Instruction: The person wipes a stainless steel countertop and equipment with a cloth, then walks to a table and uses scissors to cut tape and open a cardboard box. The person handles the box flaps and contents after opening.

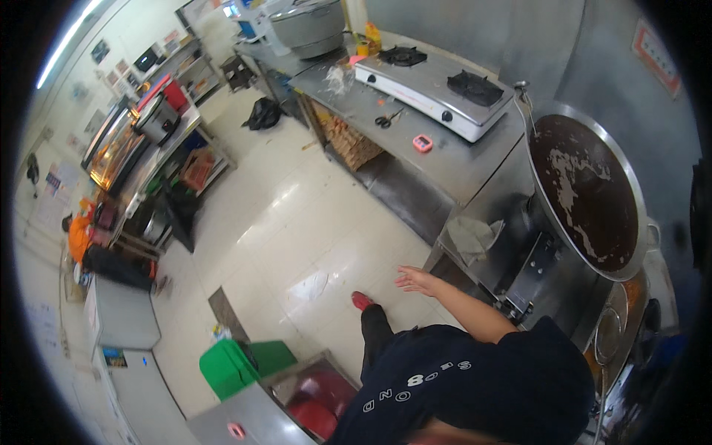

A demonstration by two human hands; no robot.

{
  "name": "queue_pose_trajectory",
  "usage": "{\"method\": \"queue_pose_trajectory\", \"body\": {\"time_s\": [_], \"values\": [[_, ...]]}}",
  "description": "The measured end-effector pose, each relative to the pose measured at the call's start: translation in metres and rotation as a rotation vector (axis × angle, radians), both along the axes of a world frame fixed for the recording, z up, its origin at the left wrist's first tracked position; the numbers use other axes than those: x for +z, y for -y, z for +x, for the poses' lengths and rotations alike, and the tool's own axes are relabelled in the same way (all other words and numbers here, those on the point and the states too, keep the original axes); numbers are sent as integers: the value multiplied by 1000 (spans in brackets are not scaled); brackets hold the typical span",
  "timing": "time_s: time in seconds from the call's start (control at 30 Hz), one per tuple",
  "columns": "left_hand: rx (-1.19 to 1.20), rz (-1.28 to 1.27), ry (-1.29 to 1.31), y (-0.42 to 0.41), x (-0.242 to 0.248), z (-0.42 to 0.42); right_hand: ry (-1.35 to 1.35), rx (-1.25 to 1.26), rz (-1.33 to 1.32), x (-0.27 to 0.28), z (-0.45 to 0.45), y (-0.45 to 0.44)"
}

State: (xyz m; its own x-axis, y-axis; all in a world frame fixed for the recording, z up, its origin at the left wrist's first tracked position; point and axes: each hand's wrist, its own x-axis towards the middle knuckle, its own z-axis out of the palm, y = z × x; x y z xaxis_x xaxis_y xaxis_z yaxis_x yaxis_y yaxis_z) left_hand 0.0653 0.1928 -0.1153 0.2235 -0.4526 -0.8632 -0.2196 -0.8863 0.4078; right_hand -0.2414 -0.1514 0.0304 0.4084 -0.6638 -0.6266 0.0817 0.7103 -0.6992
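Note:
My right hand (416, 281) reaches out over the tiled floor with fingers spread and nothing in it. My left hand is out of view. To the right of my right hand, a grey cloth (468, 236) lies at the front edge of the steel cooking bench. Behind the cloth, a large metal pan (612, 147) of dark brown liquid (598, 194) sits over a burner. A long-handled utensil (523, 103) leans on the pan's rim. Farther along the counter are a pink digital timer (423, 143), black-handled scissors (384, 120) and a two-burner gas stove (423, 94).
A green bin (229, 367) and a steel counter (245, 414) with another timer (236, 430) stand at the lower left. A person in an orange top (79, 238) bends near a far shelf. A black bag (263, 114) lies on the floor. Round strainers (610, 334) are at right.

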Motion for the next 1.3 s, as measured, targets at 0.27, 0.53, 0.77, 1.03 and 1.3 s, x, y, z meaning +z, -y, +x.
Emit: {"method": "queue_pose_trajectory", "body": {"time_s": [0.27,0.53,0.77,1.03,1.3], "values": [[304,-36,-204,190,-10,90,-344,-282,-90,22,70,202],[825,-236,-673,381,93,159,-931,-418,-604,62,34,448],[848,-455,30,472,116,186,-1328,-88,-611,57,-27,577],[990,85,40,410,18,133,-925,-355,-81,-72,-103,659],[1004,42,-46,374,-28,27,-208,-650,38,1,-27,633]]}}
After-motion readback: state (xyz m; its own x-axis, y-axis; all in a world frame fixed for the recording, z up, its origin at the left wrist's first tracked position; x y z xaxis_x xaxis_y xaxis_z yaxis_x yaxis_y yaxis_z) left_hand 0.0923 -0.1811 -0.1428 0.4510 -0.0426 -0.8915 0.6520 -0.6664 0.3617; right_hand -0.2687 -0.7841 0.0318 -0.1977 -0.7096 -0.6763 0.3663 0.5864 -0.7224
